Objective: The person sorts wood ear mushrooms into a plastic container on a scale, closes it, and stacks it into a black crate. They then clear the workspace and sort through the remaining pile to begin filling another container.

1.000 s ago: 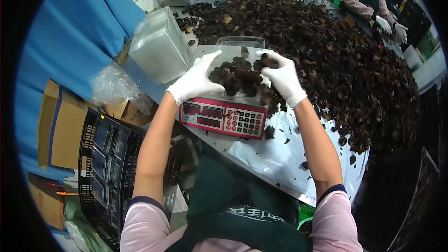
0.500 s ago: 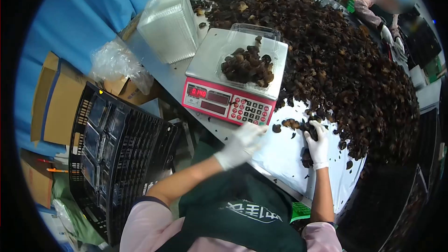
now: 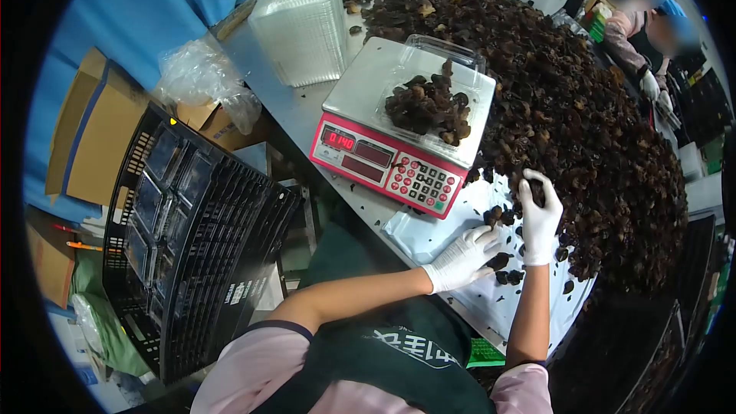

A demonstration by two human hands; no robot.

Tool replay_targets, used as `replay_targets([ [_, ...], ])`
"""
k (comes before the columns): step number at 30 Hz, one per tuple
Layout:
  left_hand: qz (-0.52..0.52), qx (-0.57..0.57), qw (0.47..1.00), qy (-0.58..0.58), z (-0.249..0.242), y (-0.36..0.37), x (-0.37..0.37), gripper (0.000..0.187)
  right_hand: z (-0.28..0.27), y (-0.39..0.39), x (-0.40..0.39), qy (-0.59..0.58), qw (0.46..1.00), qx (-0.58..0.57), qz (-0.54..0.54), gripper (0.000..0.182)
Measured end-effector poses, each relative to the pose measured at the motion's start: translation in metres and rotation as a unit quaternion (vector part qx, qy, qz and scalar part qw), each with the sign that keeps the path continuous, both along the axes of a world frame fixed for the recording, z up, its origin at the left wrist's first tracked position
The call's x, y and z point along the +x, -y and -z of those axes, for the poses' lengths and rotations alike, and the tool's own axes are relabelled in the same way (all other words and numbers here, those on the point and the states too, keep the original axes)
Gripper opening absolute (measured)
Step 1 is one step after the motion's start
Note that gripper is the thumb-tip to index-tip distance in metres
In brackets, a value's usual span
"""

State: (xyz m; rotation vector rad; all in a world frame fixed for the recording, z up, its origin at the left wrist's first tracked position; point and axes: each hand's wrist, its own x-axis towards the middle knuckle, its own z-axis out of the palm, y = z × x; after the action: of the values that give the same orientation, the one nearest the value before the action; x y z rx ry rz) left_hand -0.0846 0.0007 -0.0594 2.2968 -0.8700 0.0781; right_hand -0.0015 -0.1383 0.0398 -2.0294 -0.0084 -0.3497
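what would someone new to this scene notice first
Most striking is the huge mound of dark, curled, mushroom-like pieces spread across the table's far and right side. In front of it sits a red-fronted scale with glowing red digits, bearing a clear tray of the same pieces. Just right of the scale, the left hand and right hand, both white-gloved, are at a few loose pieces.

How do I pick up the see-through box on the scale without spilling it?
Hold the clear box by its left and right walls at once, probably low down, coming from the scale's button side. The dark pieces heap up in the middle, so don't grab from above. Its lid lies open at the far side and might bend.
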Motion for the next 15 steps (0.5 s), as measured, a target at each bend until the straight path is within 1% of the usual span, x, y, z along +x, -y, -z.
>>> replay_targets([
  [3,-0.061,-0.005,0.997,0.054,-0.019,-0.002,0.010,0.059,-0.020,-0.043,0.039,0.151,0.987,-0.033,-0.053,0.022],
  [4,-0.070,0.025,0.997,0.037,-0.027,-0.001,0.017,0.059,-0.029,-0.059,0.048,0.134,0.989,-0.030,-0.059,0.023],
  [5,-0.062,0.082,0.995,-0.001,-0.038,0.001,0.030,0.069,-0.037,-0.074,0.057,0.118,0.991,-0.027,-0.065,0.024],
  [7,-0.077,0.090,0.992,0.050,-0.006,0.009,0.042,0.057,-0.034,-0.097,0.082,0.153,0.982,-0.063,-0.095,0.028],
  [8,-0.078,0.089,0.992,0.051,0.007,0.013,0.049,0.057,-0.029,-0.105,0.092,0.158,0.977,-0.068,-0.126,0.032],
  [9,-0.081,0.068,0.990,0.088,0.018,0.016,0.055,0.049,-0.024,-0.111,0.100,0.164,0.971,-0.074,-0.155,0.036],
  [10,-0.083,0.048,0.988,0.125,0.030,0.019,0.061,0.041,-0.021,-0.115,0.104,0.106,0.975,0.004,-0.193,0.036],
  [11,-0.081,0.046,0.988,0.127,0.043,0.024,0.065,0.041,-0.030,-0.116,0.100,0.107,0.976,0.002,-0.191,0.036],
  [12,-0.076,-0.041,0.994,0.073,0.056,0.029,0.065,0.036,-0.039,-0.115,0.094,0.066,0.983,0.034,-0.170,0.034],
  [13,-0.071,-0.128,0.989,0.017,0.052,0.029,0.065,0.032,-0.048,-0.113,0.087,0.024,0.986,0.066,-0.148,0.032],
  [14,-0.071,-0.131,0.989,0.018,0.048,0.029,0.066,0.032,-0.052,-0.110,0.081,0.065,0.985,0.097,-0.125,0.029],
  [15,-0.064,-0.112,0.990,0.055,0.044,0.029,0.066,0.029,-0.044,-0.099,0.083,0.059,0.985,0.116,-0.114,0.029],
])
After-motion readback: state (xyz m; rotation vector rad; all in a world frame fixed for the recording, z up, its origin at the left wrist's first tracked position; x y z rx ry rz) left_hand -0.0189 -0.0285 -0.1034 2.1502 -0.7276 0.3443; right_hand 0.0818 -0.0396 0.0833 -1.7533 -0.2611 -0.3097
